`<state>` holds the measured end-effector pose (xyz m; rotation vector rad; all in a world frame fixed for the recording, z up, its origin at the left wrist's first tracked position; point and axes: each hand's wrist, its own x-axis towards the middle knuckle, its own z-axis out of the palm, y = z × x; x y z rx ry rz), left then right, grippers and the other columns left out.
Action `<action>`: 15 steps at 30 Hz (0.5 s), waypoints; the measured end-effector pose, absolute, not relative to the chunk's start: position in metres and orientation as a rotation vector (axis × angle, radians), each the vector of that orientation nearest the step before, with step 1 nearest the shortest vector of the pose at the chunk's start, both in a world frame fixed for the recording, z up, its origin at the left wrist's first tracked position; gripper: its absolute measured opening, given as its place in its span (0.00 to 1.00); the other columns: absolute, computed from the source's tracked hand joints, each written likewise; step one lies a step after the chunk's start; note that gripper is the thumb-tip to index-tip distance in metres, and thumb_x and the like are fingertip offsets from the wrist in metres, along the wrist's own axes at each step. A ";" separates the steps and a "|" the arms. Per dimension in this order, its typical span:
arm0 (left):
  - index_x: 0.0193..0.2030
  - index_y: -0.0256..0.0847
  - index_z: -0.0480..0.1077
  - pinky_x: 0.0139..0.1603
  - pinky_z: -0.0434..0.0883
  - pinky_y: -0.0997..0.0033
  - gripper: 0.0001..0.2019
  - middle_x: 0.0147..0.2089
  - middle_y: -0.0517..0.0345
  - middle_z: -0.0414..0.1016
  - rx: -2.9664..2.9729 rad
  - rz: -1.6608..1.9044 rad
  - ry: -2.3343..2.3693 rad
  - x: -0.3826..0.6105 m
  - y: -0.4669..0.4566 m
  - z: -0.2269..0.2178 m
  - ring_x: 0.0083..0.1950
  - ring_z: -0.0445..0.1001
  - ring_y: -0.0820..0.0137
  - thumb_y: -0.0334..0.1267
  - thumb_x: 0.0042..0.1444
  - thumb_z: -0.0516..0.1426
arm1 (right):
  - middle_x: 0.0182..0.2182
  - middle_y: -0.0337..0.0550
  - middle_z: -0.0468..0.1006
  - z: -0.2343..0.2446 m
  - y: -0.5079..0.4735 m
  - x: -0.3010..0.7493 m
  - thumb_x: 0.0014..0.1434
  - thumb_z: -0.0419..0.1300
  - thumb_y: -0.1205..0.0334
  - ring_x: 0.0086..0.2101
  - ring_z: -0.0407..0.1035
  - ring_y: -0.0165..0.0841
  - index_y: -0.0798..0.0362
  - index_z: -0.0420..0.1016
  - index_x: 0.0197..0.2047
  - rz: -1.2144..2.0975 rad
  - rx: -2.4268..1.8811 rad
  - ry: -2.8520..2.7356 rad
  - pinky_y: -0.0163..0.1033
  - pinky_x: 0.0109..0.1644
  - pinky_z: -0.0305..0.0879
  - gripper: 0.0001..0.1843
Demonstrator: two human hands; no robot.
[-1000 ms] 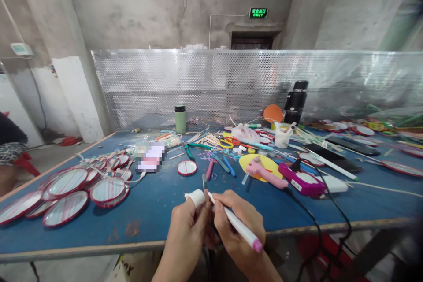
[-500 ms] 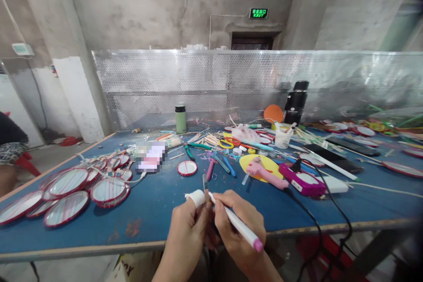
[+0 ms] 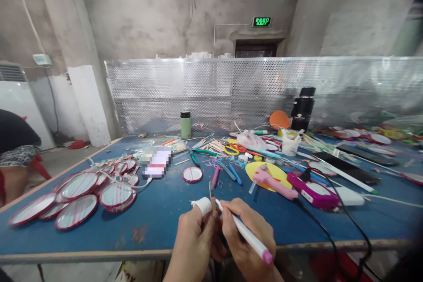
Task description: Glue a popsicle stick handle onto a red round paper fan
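Note:
At the near edge of the blue table (image 3: pixel 158 216), my left hand (image 3: pixel 193 240) and my right hand (image 3: pixel 246 238) are pressed together. The left hand has a white tape wrap (image 3: pixel 203 205) on its fingertip and pinches a small thin blade-like tool (image 3: pixel 211 191) that sticks up. The right hand is closed around a white pen with a pink end (image 3: pixel 246 234), its tip at the left fingers. What lies between the fingers is hidden.
Several red-rimmed round discs (image 3: pixel 81 189) lie at left, one small disc (image 3: pixel 192 174) in the middle. A pink glue gun (image 3: pixel 274 180) on a yellow disc, a magenta device (image 3: pixel 310 189) with black cable, pliers, sticks, a green bottle (image 3: pixel 185 124). A seated person (image 3: pixel 15 150) at far left.
The head has tilted and shifted, so the whole scene sits lower and to the right in view. Both hands keep the same grip and pose.

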<state>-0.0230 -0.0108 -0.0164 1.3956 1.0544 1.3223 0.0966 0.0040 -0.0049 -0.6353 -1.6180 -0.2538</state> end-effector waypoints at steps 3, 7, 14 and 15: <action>0.33 0.40 0.68 0.16 0.65 0.80 0.19 0.17 0.64 0.69 1.373 1.344 1.015 -0.022 -0.010 -0.018 0.16 0.68 0.74 0.55 0.62 0.56 | 0.24 0.41 0.80 -0.005 0.005 0.097 0.63 0.57 0.71 0.23 0.76 0.29 0.54 0.77 0.36 -0.284 -0.634 -1.622 0.29 0.26 0.70 0.07; 0.33 0.40 0.68 0.16 0.65 0.80 0.19 0.16 0.64 0.68 1.384 1.339 0.984 -0.022 -0.008 -0.019 0.15 0.68 0.74 0.56 0.63 0.54 | 0.23 0.39 0.79 -0.003 0.007 0.097 0.63 0.57 0.70 0.21 0.75 0.27 0.53 0.77 0.35 -0.296 -0.615 -1.610 0.29 0.27 0.70 0.07; 0.33 0.39 0.70 0.16 0.67 0.78 0.21 0.17 0.62 0.70 1.358 1.331 1.067 -0.023 -0.011 -0.012 0.16 0.70 0.72 0.58 0.59 0.56 | 0.24 0.39 0.80 -0.002 0.002 0.099 0.61 0.57 0.72 0.23 0.76 0.29 0.53 0.77 0.37 -0.244 -0.618 -1.617 0.30 0.28 0.71 0.08; 0.33 0.38 0.70 0.16 0.67 0.78 0.21 0.17 0.62 0.70 1.356 1.332 1.079 -0.023 -0.012 -0.012 0.16 0.70 0.71 0.57 0.59 0.56 | 0.25 0.39 0.81 -0.003 0.002 0.099 0.61 0.57 0.72 0.24 0.76 0.29 0.53 0.77 0.37 -0.254 -0.622 -1.620 0.31 0.29 0.72 0.08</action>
